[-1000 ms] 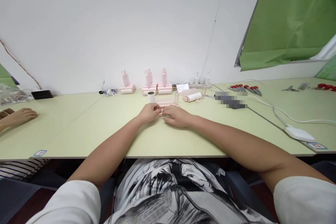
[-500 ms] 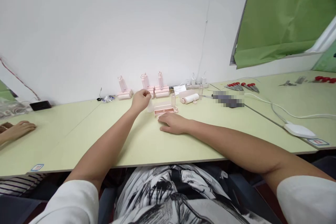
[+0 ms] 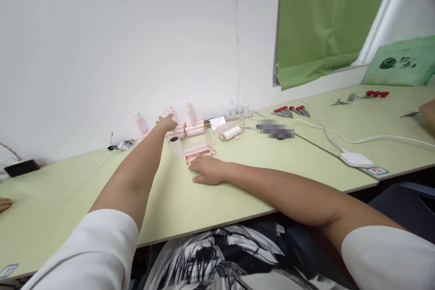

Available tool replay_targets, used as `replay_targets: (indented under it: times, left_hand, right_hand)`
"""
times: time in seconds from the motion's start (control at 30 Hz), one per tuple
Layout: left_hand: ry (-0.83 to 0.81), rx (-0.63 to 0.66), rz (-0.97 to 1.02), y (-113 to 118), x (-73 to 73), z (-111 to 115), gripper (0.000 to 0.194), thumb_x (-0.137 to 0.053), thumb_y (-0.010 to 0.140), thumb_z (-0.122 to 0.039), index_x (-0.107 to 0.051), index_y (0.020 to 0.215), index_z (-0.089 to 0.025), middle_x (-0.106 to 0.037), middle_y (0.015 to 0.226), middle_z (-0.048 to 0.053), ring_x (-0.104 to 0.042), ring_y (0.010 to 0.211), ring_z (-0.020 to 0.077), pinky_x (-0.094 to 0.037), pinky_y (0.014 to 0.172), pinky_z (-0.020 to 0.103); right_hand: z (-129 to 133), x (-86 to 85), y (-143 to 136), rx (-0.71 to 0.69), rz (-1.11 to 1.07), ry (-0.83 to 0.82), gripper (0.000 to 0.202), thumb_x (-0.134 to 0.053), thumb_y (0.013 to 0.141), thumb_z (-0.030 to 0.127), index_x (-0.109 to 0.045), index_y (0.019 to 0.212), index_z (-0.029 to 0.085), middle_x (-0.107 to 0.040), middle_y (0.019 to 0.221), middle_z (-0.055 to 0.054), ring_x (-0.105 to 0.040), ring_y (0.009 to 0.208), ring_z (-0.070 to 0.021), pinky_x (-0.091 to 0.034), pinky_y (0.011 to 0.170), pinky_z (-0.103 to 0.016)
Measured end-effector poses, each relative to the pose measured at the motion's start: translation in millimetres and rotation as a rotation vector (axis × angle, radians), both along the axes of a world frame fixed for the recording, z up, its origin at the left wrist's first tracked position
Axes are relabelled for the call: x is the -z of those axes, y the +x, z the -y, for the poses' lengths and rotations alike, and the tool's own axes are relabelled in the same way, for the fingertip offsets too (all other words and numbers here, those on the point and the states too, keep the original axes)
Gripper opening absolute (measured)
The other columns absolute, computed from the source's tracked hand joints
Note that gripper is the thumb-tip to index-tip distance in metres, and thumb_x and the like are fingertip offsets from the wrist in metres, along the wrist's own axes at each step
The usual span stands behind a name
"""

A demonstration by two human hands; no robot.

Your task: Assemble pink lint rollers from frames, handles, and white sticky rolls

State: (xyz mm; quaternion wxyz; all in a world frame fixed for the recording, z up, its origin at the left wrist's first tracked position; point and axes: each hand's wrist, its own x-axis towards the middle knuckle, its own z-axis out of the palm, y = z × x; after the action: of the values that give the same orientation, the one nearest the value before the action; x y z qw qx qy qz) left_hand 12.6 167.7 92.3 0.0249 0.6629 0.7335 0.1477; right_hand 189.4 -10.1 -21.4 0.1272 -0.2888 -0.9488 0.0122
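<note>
Left hand (image 3: 166,123): arm extended to the far side, fingers partly spread, at the middle pink bottle-shaped piece (image 3: 171,112) near the wall. Contact is unclear; cannot tell whether anything is pinched.

Right hand (image 3: 209,170): palm down, fingers loosely spread, fingertips over the near edge of the open pink tray (image 3: 198,154). Tray lies on the pale green table (image 3: 238,186), in front of the person.

Around the tray: white hollow roll (image 3: 176,147) standing on end just to the left; small clear tube (image 3: 208,138) upright on the far right side. Farther right, a white roller (image 3: 231,133) lies on its side.

Far row: another pink bottle-shaped piece (image 3: 191,114) stands to the right of the left hand, by a pink box (image 3: 195,128).

Far right: red-handled tools (image 3: 291,111). A co-worker's hand (image 3: 428,114) shows at the right edge, beside a pointed tool (image 3: 409,114).
</note>
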Motion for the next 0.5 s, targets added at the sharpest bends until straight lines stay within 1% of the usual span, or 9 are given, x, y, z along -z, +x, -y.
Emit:
replay_targets:
  times: [0.07, 0.2, 0.27, 0.33, 0.43, 0.5]
  left_hand:
    - [-0.034, 0.001, -0.012, -2, 1.5, -9, 0.084, -0.067, 0.069, -0.036, -0.039, 0.147, -0.025, -0.039, 0.145, 0.023, -0.04, 0.129, 0.0479, -0.038, 0.096, 0.056]
    - [-0.081, 0.058, -0.033, -3, 5.5, -20, 0.077, -0.069, 0.069, -0.04, -0.047, 0.14, -0.021, -0.042, 0.147, 0.019, -0.039, 0.133, 0.0409, -0.038, 0.1, 0.049]
    - [-0.099, 0.082, -0.039, -2, 7.8, -24, 0.075, -0.071, 0.067, -0.04, -0.05, 0.136, -0.019, -0.048, 0.144, 0.018, -0.043, 0.131, 0.0385, -0.04, 0.098, 0.046]
    - [-0.112, 0.092, -0.037, -1, 10.2, -26, 0.075, -0.071, 0.067, -0.041, -0.051, 0.136, -0.018, -0.051, 0.142, 0.017, -0.046, 0.128, 0.038, -0.043, 0.094, 0.046]
    - [-0.111, 0.047, -0.025, -1, 13.8, -29, 0.08, -0.071, 0.064, -0.043, -0.051, 0.138, -0.019, -0.049, 0.143, 0.017, -0.048, 0.127, 0.0385, -0.046, 0.089, 0.046]
    - [-0.066, 0.011, -0.03, -3, 15.6, -29, 0.083, -0.072, 0.061, -0.041, -0.052, 0.138, -0.019, -0.05, 0.142, 0.017, -0.05, 0.124, 0.0392, -0.046, 0.087, 0.046]
  right_hand:
    - [-2, 1.6, -1, -0.005, -0.006, 0.014, 0.05, -0.056, 0.089, 0.039, -0.059, 0.126, 0.006, -0.059, 0.131, -0.02, -0.051, 0.123, -0.0347, -0.037, 0.104, -0.047]
    - [-2, 2.9, -4, -0.015, -0.001, 0.013, 0.052, -0.056, 0.089, 0.038, -0.057, 0.13, 0.005, -0.058, 0.134, -0.019, -0.048, 0.126, -0.0351, -0.034, 0.108, -0.048]
    - [-1, 2.5, -5, -0.007, -0.007, 0.008, 0.052, -0.056, 0.088, 0.038, -0.057, 0.13, 0.007, -0.057, 0.135, -0.019, -0.048, 0.126, -0.0358, -0.034, 0.107, -0.05]
    - [1, 1.7, -7, -0.006, -0.017, 0.006, 0.052, -0.055, 0.088, 0.038, -0.058, 0.13, 0.008, -0.057, 0.135, -0.019, -0.048, 0.125, -0.0364, -0.036, 0.105, -0.052]
    - [3, -0.1, -8, -0.016, -0.015, -0.008, 0.052, -0.055, 0.088, 0.038, -0.058, 0.131, 0.009, -0.057, 0.134, -0.019, -0.05, 0.123, -0.0369, -0.039, 0.101, -0.052]
    - [3, -1.2, -8, -0.017, -0.015, -0.031, 0.053, -0.055, 0.088, 0.037, -0.057, 0.132, 0.008, -0.057, 0.135, -0.019, -0.05, 0.124, -0.0371, -0.04, 0.101, -0.052]
